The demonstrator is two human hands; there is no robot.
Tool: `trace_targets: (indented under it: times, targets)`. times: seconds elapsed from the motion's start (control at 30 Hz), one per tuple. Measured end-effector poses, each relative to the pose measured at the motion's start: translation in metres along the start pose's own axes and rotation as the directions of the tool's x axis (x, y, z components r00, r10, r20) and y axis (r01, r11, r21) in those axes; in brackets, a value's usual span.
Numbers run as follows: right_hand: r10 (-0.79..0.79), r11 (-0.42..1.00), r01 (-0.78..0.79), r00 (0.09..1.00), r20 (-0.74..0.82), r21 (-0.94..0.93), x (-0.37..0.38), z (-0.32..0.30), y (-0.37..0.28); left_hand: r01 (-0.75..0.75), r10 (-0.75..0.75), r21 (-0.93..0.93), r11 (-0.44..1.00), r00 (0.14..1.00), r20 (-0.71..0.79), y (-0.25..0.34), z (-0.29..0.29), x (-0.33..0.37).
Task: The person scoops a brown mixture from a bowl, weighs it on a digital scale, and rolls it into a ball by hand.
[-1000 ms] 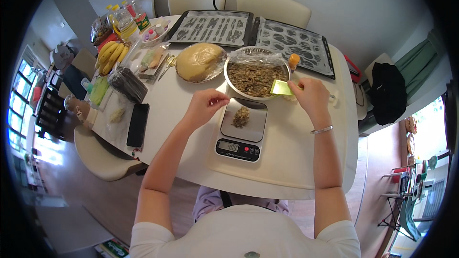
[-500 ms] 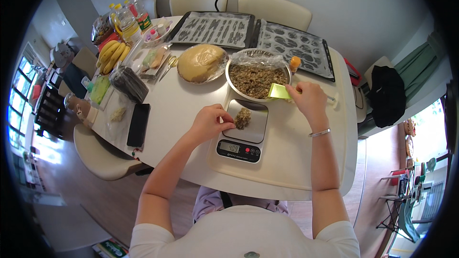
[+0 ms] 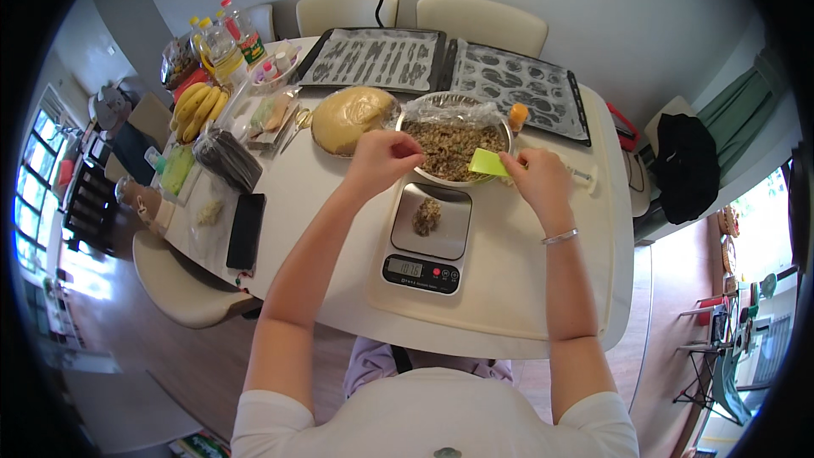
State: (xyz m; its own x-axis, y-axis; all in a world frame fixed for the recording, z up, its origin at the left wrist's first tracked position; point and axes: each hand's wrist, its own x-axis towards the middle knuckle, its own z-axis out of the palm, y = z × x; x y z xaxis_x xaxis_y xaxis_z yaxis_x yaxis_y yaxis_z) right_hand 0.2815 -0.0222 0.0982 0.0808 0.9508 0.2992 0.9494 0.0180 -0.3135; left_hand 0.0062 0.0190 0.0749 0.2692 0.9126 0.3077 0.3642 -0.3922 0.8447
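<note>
My left hand [image 3: 387, 159] hovers over the left rim of a round metal bowl [image 3: 449, 181], its thumb and fingertips pinched together. Whether they hold a bit of food I cannot make out. The bowl contains a brown chopped filling [image 3: 454, 137], with clear film bunched at its far side. My right hand [image 3: 543, 185] grips a bright green scraper [image 3: 487, 163], whose blade reaches over the bowl's near right edge. In front of the bowl is a kitchen scale [image 3: 454, 233] with a lit display. A small clump of filling [image 3: 426, 216] lies on its plate, touched by neither hand.
Film-covered dough [image 3: 352, 119] sits left of the bowl. Behind are two lined baking trays [image 3: 373, 58]. An orange-capped bottle [image 3: 518, 114] stands right of the bowl. Bananas [image 3: 199, 108], oil bottles [image 3: 222, 55] and a black phone [image 3: 246, 231] occupy the left side.
My left hand has left the clump on the scale and moved up to the bowl's left rim. The scraper stays in my right hand, and the scale's reading has changed.
</note>
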Motion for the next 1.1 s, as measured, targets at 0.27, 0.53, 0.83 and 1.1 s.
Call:
trace_targets:
  times: [0.27,0.53,0.83,1.1]
  targets:
    - [-0.062,0.998,0.059,0.988,0.145,0.028,-0.028,-0.009,0.007,-0.266,0.257,0.170,0.949,0.964,0.073,-0.004,0.027,-0.010]
    - [-0.193,0.981,0.194,0.944,0.267,0.024,-0.088,0.002,-0.022,-0.449,0.396,-0.016,0.893,0.769,0.501,0.001,0.026,-0.061]
    - [-0.121,0.993,0.121,0.961,0.247,0.016,-0.096,0.027,-0.050,-0.410,0.359,0.040,0.911,0.838,0.411,-0.002,0.038,-0.071]
    - [-0.121,0.986,0.084,0.953,0.277,0.141,-0.092,0.039,-0.043,-0.366,0.346,-0.005,0.931,0.876,0.337,-0.015,0.043,-0.072]
